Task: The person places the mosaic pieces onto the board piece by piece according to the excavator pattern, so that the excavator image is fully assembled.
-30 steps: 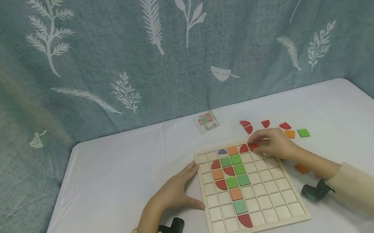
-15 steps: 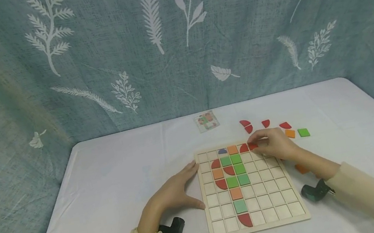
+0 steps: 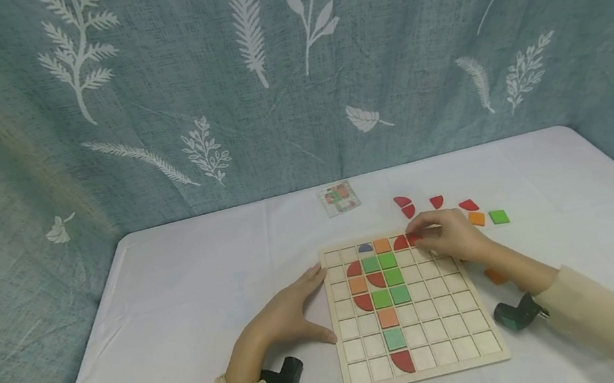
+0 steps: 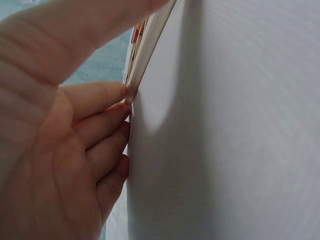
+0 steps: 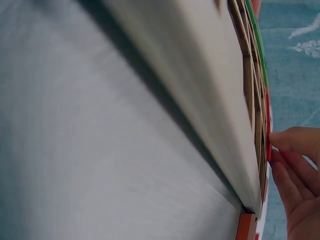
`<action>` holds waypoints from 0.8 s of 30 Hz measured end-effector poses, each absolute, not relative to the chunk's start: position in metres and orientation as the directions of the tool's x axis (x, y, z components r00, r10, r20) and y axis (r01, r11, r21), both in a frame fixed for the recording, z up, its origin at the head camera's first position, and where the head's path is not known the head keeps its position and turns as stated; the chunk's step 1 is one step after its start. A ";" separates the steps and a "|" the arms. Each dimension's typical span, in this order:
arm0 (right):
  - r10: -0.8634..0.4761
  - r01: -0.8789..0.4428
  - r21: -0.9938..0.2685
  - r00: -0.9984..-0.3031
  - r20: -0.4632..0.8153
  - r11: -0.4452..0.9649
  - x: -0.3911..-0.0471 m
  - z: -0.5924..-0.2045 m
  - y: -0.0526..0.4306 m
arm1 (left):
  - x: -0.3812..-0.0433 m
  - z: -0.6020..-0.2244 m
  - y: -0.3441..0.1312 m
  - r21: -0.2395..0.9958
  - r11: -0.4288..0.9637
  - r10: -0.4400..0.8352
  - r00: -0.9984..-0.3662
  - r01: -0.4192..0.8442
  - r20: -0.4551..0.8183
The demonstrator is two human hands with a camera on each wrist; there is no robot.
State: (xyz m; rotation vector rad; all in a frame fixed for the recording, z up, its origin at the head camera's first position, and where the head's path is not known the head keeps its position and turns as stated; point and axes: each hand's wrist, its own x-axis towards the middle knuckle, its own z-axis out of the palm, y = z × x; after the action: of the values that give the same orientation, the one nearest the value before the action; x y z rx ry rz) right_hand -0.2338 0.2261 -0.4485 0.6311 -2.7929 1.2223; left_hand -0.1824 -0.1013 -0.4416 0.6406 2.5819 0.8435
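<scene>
Take the clock as centred on the wooden board [image 3: 448, 308], seen from the head camera, with 12 o'clock towards the curtain [image 3: 289, 86]. Your right hand [image 3: 450, 235] is over the board's edge at 1 o'clock, thumb and fingertips pinching a red tile [image 3: 414, 239] at about 12 o'clock, in the board's far row of squares; the hand hides part of that tile, so you can't tell whether it sits fully flat. At its 9 o'clock, a 2nd red tile [image 3: 399, 242] lies just beside it, then an orange tile [image 3: 381, 245] and a small blue tile [image 3: 365, 247]. Your left hand [image 3: 286, 315] is at 9 o'clock, fingers and thumb spread and grasping nothing, their tips against the side of the board. More red, orange and green tiles fill squares from 11 o'clock through the middle, down to a single rounded red tile [image 3: 402, 362] at 7 o'clock. On the white tablecloth [image 3: 202, 290], a picture card [image 3: 339, 199] lies at 11 o'clock, and 4 loose red pieces [image 3: 437, 202] lie between 12 and 1 o'clock. A loose green tile [image 3: 499, 217] is at 2 o'clock, with an orange square [image 3: 477, 218] near it.
</scene>
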 end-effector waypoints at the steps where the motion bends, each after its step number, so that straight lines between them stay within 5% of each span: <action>1: -0.353 -0.374 -0.698 -0.917 0.184 0.610 -0.234 -0.449 0.226 | -0.182 -0.441 -0.101 0.621 0.721 0.515 -0.837 0.308 -0.183; 24: -0.287 -0.230 -0.811 -0.955 0.080 0.538 -0.232 -0.442 0.226 | -0.182 -0.441 -0.102 0.627 0.718 0.514 -0.838 0.302 -0.185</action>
State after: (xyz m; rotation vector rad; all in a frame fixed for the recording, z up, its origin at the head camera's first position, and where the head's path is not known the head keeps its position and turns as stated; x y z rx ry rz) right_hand -0.2316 0.2264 -0.4423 0.4728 -2.8094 1.4658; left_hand -0.1820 -0.1016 -0.4406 0.6347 2.5781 0.8531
